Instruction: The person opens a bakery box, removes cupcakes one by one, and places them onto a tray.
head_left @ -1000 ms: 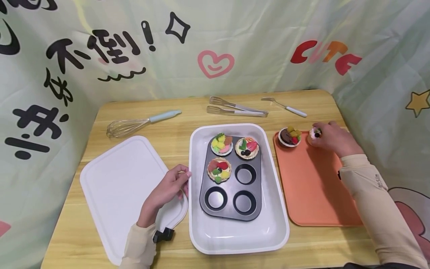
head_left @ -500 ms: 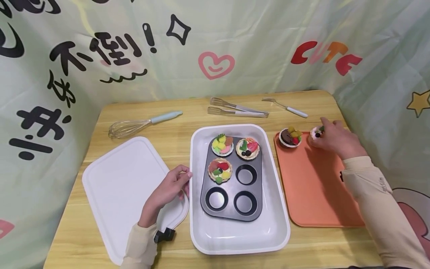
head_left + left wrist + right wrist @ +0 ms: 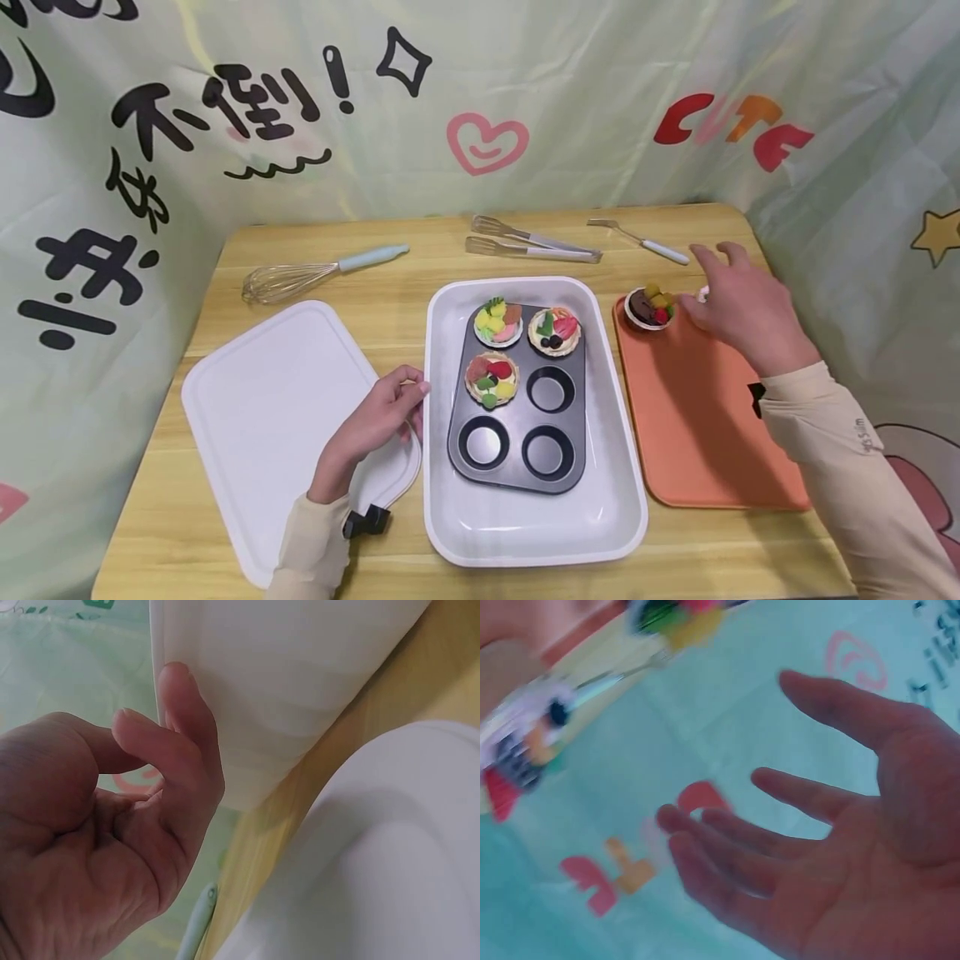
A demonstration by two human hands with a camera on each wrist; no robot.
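My right hand (image 3: 750, 312) hovers over the far end of the orange tray (image 3: 675, 442), fingers spread and holding nothing. Beneath it lies a small dessert with whitish topping (image 3: 703, 294), mostly hidden in the head view; the right wrist view shows it, blurred, with dark berries. Just left of that hand stands a chocolate fruit cupcake (image 3: 647, 308). My left hand (image 3: 382, 412) is at the left side of the white tub (image 3: 525, 533), loosely curled, fingertips at its wall. In the tub lies a muffin pan (image 3: 517, 421) with fruit tarts (image 3: 491, 379) in three cups.
A white board (image 3: 277, 433), or lid, lies under the left forearm. Along the back of the wooden table (image 3: 435, 242) are a whisk (image 3: 315, 275), tongs (image 3: 532, 243) and a fork (image 3: 637, 239). A printed curtain (image 3: 570, 100) hangs around the table.
My right hand has let go of the small dessert at the tray's far right corner, opened its fingers and lifted slightly. The left hand stays at the tub's side.
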